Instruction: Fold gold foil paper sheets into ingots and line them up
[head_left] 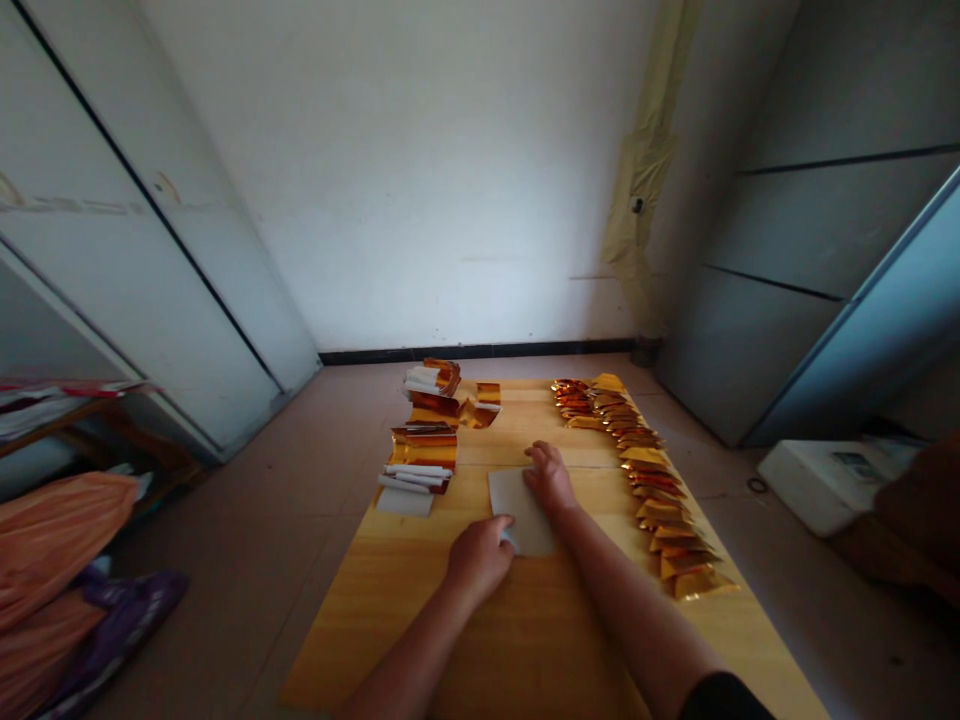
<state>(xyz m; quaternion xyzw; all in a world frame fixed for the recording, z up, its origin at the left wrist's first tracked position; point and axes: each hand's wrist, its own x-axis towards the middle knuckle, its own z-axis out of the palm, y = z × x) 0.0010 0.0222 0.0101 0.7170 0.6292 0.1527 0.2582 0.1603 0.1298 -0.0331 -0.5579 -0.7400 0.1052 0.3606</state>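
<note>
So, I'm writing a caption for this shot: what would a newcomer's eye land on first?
The shiny gold first: a long row of folded gold foil pieces runs down the right side of the light wooden board, with stacks of gold foil and white paper on its left. Between them, the left hand and right hand rest on a white paper sheet.

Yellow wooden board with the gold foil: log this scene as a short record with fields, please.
Left hand: on the lower left of a pale rectangular paper sheet
Right hand: on the sheet's upper right edge
Right side: row of folded gold foil packets
Left side: piles of gold foil strips and white paper strips
Surface: yellow wooden board
</note>
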